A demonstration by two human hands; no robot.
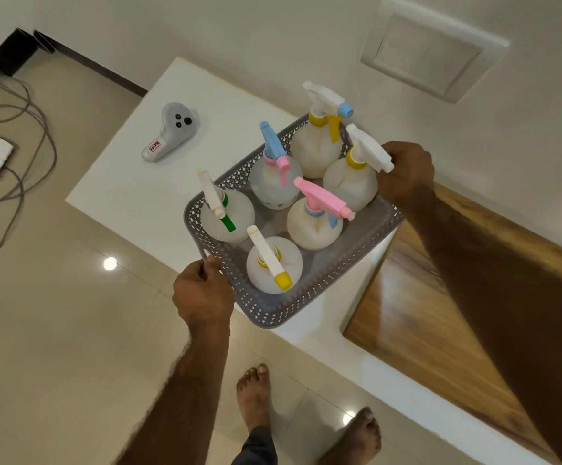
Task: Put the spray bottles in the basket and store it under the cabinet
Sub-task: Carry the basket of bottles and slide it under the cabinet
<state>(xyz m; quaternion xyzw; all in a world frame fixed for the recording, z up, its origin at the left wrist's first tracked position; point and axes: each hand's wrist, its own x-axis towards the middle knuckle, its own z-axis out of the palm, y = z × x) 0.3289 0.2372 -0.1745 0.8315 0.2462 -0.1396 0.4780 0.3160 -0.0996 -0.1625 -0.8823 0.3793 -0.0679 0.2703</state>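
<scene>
Head view: grey basket [323, 290] on white desk [131, 193] edge, six spray bottles [314, 226] upright inside. Left hand [204, 293] grip closed on basket's near-left rim, right hand [407, 174] grip closed on its far-right rim. Grey controller [170, 132] left of basket, well apart

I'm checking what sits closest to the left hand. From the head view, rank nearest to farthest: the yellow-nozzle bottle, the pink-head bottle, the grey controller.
From the left hand:
1. Yellow-nozzle bottle, basket's near corner, right beside it.
2. Pink-head bottle, basket's middle, further in.
3. Grey controller, on the white counter beyond the basket, farthest.
</scene>
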